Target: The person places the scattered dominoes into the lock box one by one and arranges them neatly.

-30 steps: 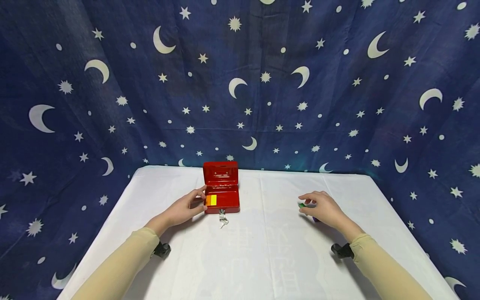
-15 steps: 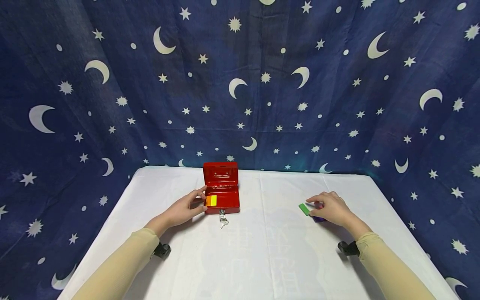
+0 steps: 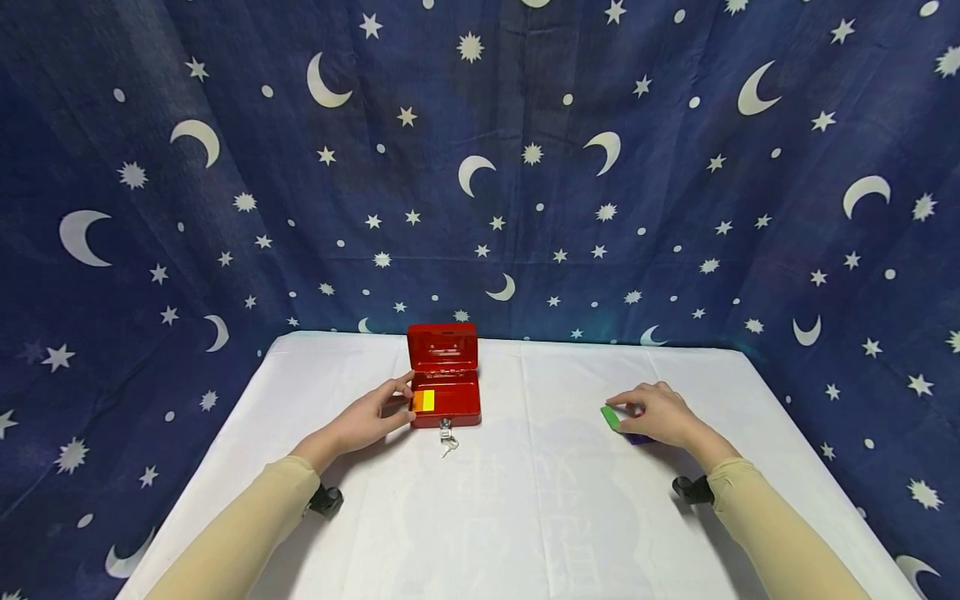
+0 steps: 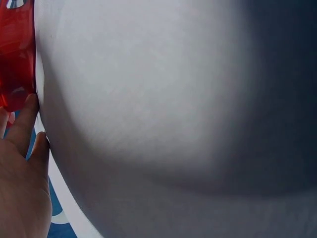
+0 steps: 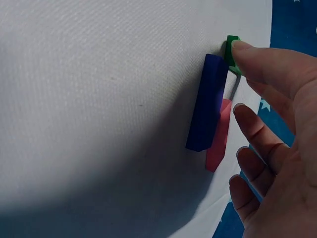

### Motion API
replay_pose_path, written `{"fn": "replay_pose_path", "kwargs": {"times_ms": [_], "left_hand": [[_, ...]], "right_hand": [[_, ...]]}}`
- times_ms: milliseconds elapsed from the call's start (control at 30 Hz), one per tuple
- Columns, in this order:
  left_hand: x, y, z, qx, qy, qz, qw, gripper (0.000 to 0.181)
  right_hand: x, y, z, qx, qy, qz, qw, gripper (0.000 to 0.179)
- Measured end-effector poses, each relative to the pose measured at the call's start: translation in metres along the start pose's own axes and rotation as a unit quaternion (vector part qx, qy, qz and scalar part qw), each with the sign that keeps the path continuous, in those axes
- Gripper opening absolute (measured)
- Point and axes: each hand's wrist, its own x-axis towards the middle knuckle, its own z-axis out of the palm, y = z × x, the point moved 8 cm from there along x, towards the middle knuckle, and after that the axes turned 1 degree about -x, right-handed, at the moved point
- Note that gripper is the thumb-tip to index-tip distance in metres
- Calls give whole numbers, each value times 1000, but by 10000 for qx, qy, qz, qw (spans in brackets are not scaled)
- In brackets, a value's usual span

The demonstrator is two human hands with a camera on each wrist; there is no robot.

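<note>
My right hand [image 3: 658, 414] pinches a green block [image 3: 611, 417] between thumb and index finger at the right of the table. Under that hand lie a blue block [image 5: 207, 101] and a pink-red block [image 5: 219, 139], side by side on the white cloth; the palm mostly hides them in the head view. At the left, my left hand [image 3: 367, 417] rests its fingertips and thumb against the left side of a red metal cash box [image 3: 459, 402], whose lid stands up. Inside the box, an orange block [image 3: 418, 401] and a yellow block [image 3: 428, 400] lie together at the left wall.
A small padlock [image 3: 446, 431] with keys [image 3: 450, 447] hangs at the front of the box. White cloth [image 3: 517, 500] covers the table, and a dark blue curtain with moons and stars [image 3: 525, 208] closes off the back and sides.
My right hand first moved right, uncovering the green block on the cloth, then came slightly back left and now pinches that block, which has tilted. The left hand and box stay put.
</note>
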Motion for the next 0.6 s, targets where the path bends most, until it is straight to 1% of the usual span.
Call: {"fn": "replay_pose_path", "kwargs": {"times_ms": [167, 400, 600], "left_hand": [[0, 0, 0, 11, -4, 11, 10000, 30], [0, 0, 0, 30, 14, 39, 10000, 30], [1, -1, 1, 41, 2, -64, 10000, 32]], "right_hand": [[2, 0, 1, -102, 49, -17, 9999, 41], [4, 0, 0, -174, 295, 55, 9994, 44], [4, 8, 0, 225, 308, 259, 9989, 53]]}}
